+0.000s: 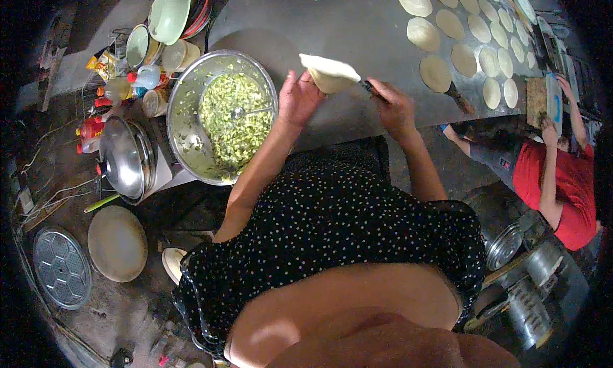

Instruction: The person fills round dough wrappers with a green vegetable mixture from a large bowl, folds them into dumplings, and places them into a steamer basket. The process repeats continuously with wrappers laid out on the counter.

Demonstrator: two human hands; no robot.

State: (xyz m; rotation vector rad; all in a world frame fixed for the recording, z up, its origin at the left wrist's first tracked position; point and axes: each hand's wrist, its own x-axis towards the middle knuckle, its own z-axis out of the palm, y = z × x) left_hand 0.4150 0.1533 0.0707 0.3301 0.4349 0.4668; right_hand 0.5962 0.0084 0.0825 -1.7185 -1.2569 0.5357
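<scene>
Over the metal table (330,18), a thin sheet of pale dough (330,73) hangs with its upper edge folded over. My left hand (301,97) supports it from the left, thumb up and fingers at its lower side. My right hand (393,107) grips the dark handle of a utensil (371,88) whose tip meets the dough's right corner; its working end is hidden. Just left of my left forearm stands a large steel bowl (175,128) of chopped green vegetable filling (234,100). A metal utensil with a thin handle (256,112) lies in the filling.
Several flat dough rounds (424,34) lie across the table's right part. Bottles (148,77), green bowls (168,13) and a lidded steel pan (119,157) crowd the left. At far right, another person in a red shirt (550,186) holds a container (553,104).
</scene>
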